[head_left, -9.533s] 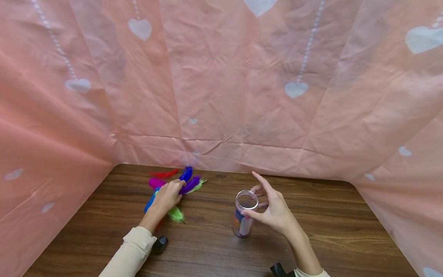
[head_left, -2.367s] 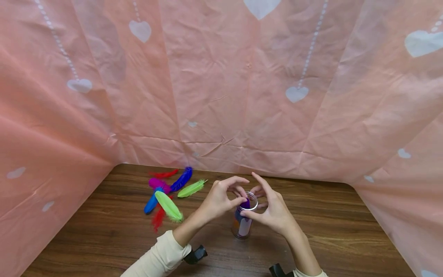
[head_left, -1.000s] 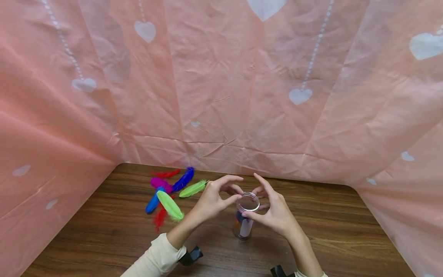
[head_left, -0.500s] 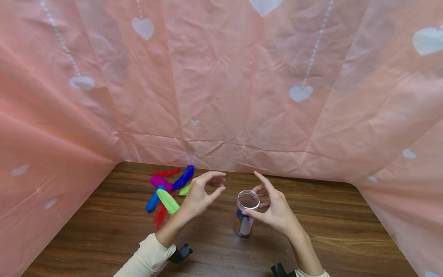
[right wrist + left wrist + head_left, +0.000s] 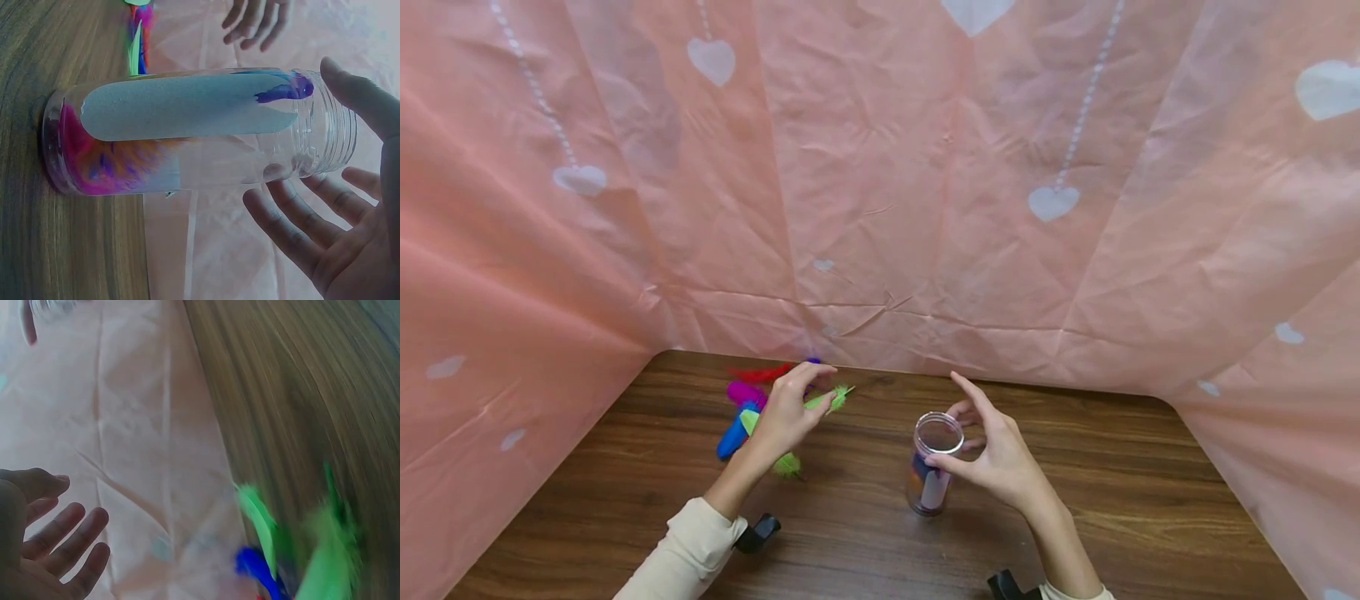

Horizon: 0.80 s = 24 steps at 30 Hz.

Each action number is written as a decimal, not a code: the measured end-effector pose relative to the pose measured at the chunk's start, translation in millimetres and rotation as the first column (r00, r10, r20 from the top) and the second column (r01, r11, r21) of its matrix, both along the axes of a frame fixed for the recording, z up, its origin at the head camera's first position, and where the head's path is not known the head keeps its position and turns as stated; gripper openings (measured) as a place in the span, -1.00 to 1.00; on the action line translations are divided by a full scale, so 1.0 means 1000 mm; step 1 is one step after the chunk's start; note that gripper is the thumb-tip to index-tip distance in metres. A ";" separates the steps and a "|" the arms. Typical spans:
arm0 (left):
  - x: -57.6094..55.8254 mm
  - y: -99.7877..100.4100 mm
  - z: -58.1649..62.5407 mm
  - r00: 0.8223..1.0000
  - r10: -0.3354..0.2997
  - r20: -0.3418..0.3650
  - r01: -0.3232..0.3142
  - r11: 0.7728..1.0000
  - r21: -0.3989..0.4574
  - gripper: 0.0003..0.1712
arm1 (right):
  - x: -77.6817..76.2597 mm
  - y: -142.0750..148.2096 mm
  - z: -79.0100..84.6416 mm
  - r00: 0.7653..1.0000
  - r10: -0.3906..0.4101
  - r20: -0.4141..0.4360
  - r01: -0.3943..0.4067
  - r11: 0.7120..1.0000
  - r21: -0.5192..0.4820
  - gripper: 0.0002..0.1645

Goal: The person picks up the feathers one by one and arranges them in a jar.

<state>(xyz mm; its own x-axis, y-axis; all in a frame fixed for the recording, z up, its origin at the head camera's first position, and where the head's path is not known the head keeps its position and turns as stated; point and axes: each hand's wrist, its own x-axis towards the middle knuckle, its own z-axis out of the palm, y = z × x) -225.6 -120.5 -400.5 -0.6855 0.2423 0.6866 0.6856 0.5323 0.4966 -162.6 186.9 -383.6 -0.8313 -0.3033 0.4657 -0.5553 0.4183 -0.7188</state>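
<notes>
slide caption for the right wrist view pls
Right hand holds an open jar with pink, orange and purple feathers inside

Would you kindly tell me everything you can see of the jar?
The jar looks like clear glass or plastic, with an open, ridged neck and a long pale label with rounded ends. It stands upright on the table, tall and cylindrical, with magenta, orange and purple feathers inside. The right grip curves round its upper part and touches it.

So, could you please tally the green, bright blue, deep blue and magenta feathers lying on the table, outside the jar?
Green feathers: 2
Bright blue feather: 1
Deep blue feather: 1
Magenta feather: 1
Total: 5
</notes>
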 end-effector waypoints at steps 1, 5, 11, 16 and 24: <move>-0.002 -0.004 -0.001 1.000 0.016 0.003 -0.016 1.000 0.001 -0.60 | 0.000 0.000 0.000 1.000 0.001 0.001 -0.001 1.000 -0.002 0.35; -0.010 -0.018 -0.004 0.998 0.059 0.026 -0.059 0.998 -0.007 -0.64 | 0.000 0.000 0.000 1.000 0.005 -0.001 -0.005 1.000 -0.007 0.34; -0.019 -0.036 -0.006 0.989 0.104 0.102 -0.099 0.994 -0.056 -0.68 | 0.001 0.000 -0.001 1.000 0.004 0.000 -0.004 1.000 -0.010 0.35; -0.023 -0.048 -0.006 0.987 0.104 0.123 -0.092 0.991 -0.097 -0.69 | 0.002 -0.001 0.000 1.000 0.001 -0.003 -0.001 1.000 -0.005 0.34; -0.030 -0.062 -0.001 0.983 0.135 0.123 -0.111 0.976 -0.185 -0.71 | 0.004 -0.001 -0.001 1.000 -0.003 -0.005 0.003 1.000 -0.006 0.34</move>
<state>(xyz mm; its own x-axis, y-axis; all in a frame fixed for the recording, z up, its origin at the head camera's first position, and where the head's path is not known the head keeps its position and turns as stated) -255.7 -182.4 -401.9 -0.8003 0.2591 0.5408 0.5430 0.6959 0.4700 -158.5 185.5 -384.2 -0.8297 -0.2982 0.4719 -0.5579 0.4158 -0.7182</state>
